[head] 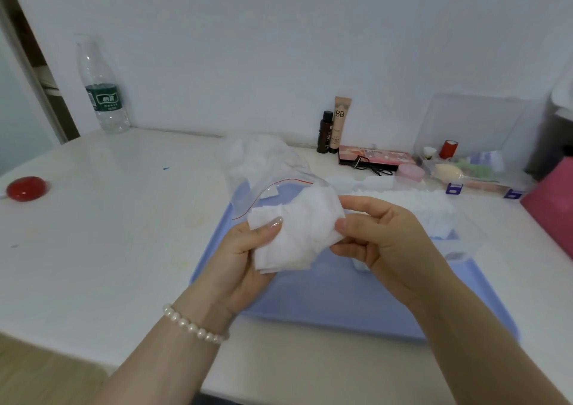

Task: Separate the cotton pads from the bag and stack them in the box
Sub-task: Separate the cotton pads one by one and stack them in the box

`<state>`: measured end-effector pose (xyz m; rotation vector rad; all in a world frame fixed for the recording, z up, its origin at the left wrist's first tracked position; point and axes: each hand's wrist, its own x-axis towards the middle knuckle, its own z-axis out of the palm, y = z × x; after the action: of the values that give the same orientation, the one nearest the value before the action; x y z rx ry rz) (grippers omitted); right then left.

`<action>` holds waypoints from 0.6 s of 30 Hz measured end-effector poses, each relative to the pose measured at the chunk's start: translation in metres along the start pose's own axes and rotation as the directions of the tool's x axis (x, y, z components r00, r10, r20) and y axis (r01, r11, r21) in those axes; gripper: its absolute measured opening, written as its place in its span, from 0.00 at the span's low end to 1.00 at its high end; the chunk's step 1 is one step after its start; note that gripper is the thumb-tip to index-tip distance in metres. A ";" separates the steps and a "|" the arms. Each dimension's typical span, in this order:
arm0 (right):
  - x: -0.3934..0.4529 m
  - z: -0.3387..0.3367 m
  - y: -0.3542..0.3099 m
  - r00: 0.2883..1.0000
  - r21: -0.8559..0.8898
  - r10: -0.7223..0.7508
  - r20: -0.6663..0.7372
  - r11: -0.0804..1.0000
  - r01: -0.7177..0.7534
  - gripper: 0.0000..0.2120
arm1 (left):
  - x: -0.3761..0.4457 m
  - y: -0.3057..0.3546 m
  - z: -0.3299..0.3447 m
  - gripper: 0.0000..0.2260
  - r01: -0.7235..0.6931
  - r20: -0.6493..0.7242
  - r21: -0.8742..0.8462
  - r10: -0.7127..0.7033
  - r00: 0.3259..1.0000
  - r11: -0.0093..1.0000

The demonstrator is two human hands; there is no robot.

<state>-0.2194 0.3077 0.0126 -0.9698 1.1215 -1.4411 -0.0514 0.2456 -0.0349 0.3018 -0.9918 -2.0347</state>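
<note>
Several cotton pads [297, 234] sit bunched between my hands above the blue tray [325, 296]. My left hand [245, 249] grips the wad, thumb curled over it; my right hand [378, 237] pinches its right edge. The zip bag [263, 166] lies just beyond, more pads inside. Pulling one pad could drag thin neighbours along and spill them. The clear box [459, 234] at right is hard to make out, and its stacked pads [431, 209] blur together.
</note>
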 end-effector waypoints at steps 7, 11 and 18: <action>-0.004 0.006 0.004 0.990 -0.256 -0.137 -0.044 0.959 0.121 0.05 | -0.001 -0.005 -0.002 0.31 0.022 -0.047 0.114 -0.017 0.999 0.993; -0.003 0.007 0.006 0.985 -0.295 -0.162 -0.057 0.945 0.139 0.04 | -0.002 -0.007 -0.001 0.33 0.014 -0.061 0.177 -0.003 0.998 0.984; 0.001 0.002 0.005 0.965 -0.353 -0.216 -0.150 0.923 0.152 0.07 | -0.003 -0.003 -0.002 0.10 0.004 -0.160 0.104 0.013 0.987 0.995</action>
<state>-0.2159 0.3065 0.0080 -1.2278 1.4847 -1.5441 -0.0504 0.2480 -0.0390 0.5106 -0.9976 -1.9243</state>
